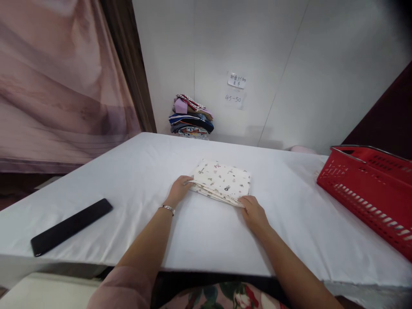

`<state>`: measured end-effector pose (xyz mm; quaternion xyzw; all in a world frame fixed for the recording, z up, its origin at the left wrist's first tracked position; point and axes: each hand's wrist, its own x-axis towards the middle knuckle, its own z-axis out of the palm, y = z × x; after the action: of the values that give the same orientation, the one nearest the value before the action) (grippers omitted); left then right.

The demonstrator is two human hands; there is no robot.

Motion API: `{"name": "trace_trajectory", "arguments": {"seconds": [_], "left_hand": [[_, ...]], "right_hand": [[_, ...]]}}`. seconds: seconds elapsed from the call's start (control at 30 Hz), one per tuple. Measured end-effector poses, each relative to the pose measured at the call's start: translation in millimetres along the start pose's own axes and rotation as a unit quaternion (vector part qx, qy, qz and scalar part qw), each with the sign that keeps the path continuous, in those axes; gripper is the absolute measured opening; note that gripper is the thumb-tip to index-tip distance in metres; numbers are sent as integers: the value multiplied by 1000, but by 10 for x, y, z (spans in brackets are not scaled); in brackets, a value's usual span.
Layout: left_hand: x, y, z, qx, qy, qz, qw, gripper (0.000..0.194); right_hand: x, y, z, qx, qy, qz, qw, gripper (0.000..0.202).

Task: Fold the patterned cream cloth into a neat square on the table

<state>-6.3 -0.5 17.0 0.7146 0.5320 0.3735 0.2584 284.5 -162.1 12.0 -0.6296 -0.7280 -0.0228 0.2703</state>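
Note:
A folded white cloth (pixel 222 178) with small scattered prints lies on the white-covered table (pixel 206 240), its layered edge facing me. At its near left corner, my left hand (pixel 179 189) pinches the layers between thumb and fingers; a silver bracelet circles that wrist. My right hand (pixel 254 211) is closed on the near right corner of the same cloth. The cloth's far part rests flat on the table.
A red plastic basket (pixel 370 189) stands at the table's right side. A long black object (pixel 72 225) lies at the left. Folded fabrics (pixel 191 118) are stacked beyond the far edge, near a wall with paper notes (pixel 236 80). Pink curtain (pixel 61 77) hangs left.

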Motion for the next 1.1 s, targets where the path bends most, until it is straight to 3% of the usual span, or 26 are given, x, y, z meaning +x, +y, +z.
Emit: {"name": "trace_trajectory", "arguments": {"seconds": [0.17,0.3,0.63,1.1], "left_hand": [[-360,207,-5,33,-45,47,997,19],[-571,296,26,23,-51,39,998,20],[-544,321,93,-1,1,11,1000,16],[-583,355,120,34,14,20,999,7]], "right_hand": [[-2,359,-157,-45,1,57,997,35],[-29,495,-149,-52,8,62,997,36],[-53,485,-64,-19,25,58,998,37],[-69,476,-65,22,39,75,996,38]]}}
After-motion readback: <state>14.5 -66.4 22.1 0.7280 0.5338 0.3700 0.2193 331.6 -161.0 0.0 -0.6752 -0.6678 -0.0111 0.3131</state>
